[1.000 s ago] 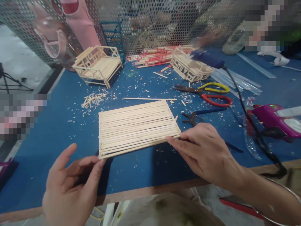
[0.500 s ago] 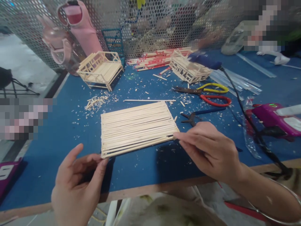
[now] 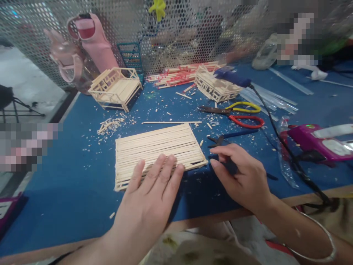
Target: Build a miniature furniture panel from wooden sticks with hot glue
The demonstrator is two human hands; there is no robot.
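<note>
A flat panel of thin wooden sticks point(image 3: 154, 147) lies on the blue tabletop point(image 3: 68, 191), its sticks side by side with a narrow gap near the front right corner. My left hand point(image 3: 150, 195) rests flat on the panel's front part, fingers stretched and slightly spread, covering some of the sticks. Just off the panel's right corner is my right hand point(image 3: 239, 175), with thumb and index finger apart and nothing visible between them. Beyond it lie dark-jawed pliers with a blue handle point(image 3: 220, 140). One loose stick point(image 3: 171, 122) lies behind the panel.
Two small stick-built furniture models point(image 3: 117, 88) point(image 3: 217, 86) stand farther back, with red-tipped sticks point(image 3: 179, 75) between them. Yellow-and-red-handled pliers point(image 3: 231, 110), a blue glue gun point(image 3: 233, 76) with a cord, clear glue sticks point(image 3: 275, 97) and a purple device point(image 3: 317, 141) occupy the right. Pink bottles point(image 3: 99, 44) stand back left.
My left hand has left the panel's front left corner and now lies flat on top of it. My right hand has let go of the right corner, its fingers parting.
</note>
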